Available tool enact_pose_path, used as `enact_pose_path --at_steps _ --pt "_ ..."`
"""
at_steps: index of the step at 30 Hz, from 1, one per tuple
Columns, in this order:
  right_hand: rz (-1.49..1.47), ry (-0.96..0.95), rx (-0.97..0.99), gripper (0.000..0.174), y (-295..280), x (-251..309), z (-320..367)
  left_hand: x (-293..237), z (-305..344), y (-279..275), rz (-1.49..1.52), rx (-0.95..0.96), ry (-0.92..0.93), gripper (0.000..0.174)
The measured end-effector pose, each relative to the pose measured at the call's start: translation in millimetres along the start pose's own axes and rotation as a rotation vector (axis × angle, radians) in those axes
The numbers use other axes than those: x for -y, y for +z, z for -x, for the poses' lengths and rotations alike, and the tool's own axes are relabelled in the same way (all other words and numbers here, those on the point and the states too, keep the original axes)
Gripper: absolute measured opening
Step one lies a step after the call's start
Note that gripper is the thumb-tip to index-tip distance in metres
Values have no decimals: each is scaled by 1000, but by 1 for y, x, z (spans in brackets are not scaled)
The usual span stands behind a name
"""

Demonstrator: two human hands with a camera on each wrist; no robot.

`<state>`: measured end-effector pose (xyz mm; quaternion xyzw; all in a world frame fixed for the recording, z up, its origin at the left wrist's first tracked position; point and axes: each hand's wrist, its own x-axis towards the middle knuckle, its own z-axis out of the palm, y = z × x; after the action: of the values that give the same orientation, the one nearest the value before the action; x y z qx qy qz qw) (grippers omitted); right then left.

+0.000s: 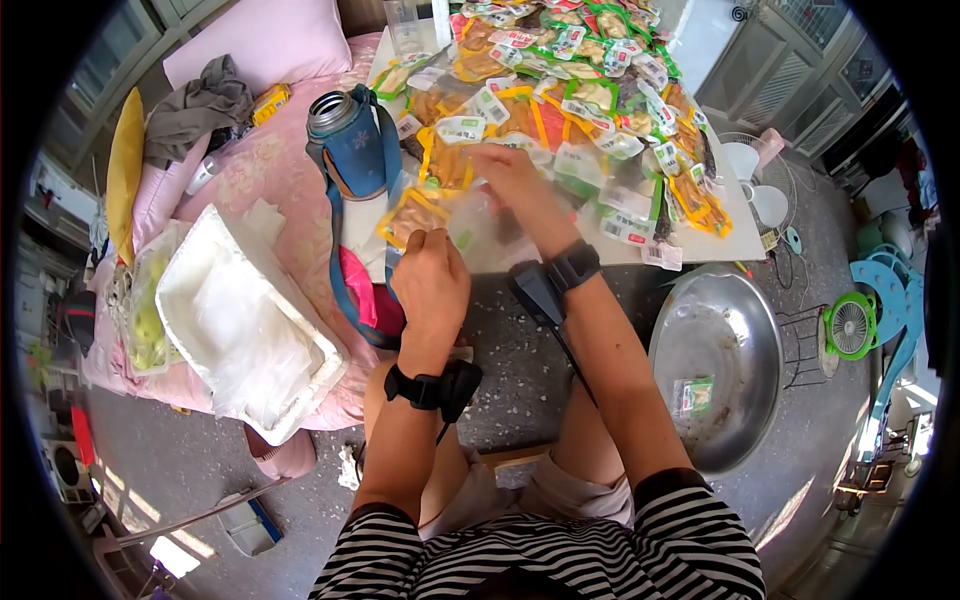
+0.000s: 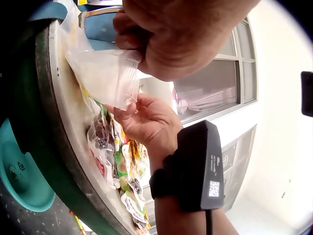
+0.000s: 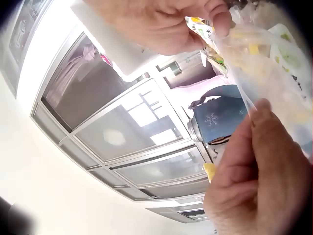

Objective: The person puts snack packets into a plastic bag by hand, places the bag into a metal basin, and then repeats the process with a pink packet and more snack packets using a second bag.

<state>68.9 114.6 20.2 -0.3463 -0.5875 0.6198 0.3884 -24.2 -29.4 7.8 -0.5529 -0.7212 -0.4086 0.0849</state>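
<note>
My left hand (image 1: 432, 285) pinches one edge of a clear plastic bag (image 2: 100, 73) between thumb and curled fingers. The bag's opposite edge is between the thumb and fingers of my right hand (image 2: 151, 120), which is blurred in the head view (image 1: 525, 195). Both hands are over the table's near edge, and fine ridges show along the bag's edge. Just beyond my left fingers lies an orange-edged food packet (image 1: 412, 216). Past my right hand spreads a large heap of sealed food packets (image 1: 540, 110) with green, orange and white labels.
A blue flask (image 1: 358, 145) with a strap stands left of the packets. Further left, a white foam box (image 1: 250, 310) lined with plastic sits on a pink-covered bed (image 1: 280, 165). On the floor at right, a metal basin (image 1: 735, 340) holds a small packet (image 1: 693, 397); a green fan (image 1: 851, 325) stands beyond.
</note>
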Motion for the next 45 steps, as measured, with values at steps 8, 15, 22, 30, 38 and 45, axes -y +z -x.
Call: enact_pose_path --at_steps 8,15,22,30,38,45 --pt "380 -151 -95 29 10 -48 -56 5 -2 4 0 33 -2 6" --pt "397 -237 -261 23 13 -61 -50 -4 -1 3 -20 100 -41 5" --pt "633 -48 21 24 23 -32 -51 2 -1 7 -34 94 -52 4" --pt "336 -431 -187 36 -15 38 32 3 -4 8 -39 71 8 7" --pt "502 -669 -333 31 -49 52 111 2 -5 6 41 80 -15 6" --pt "687 -699 -290 10 -68 44 118 2 -1 8 105 20 54 8"
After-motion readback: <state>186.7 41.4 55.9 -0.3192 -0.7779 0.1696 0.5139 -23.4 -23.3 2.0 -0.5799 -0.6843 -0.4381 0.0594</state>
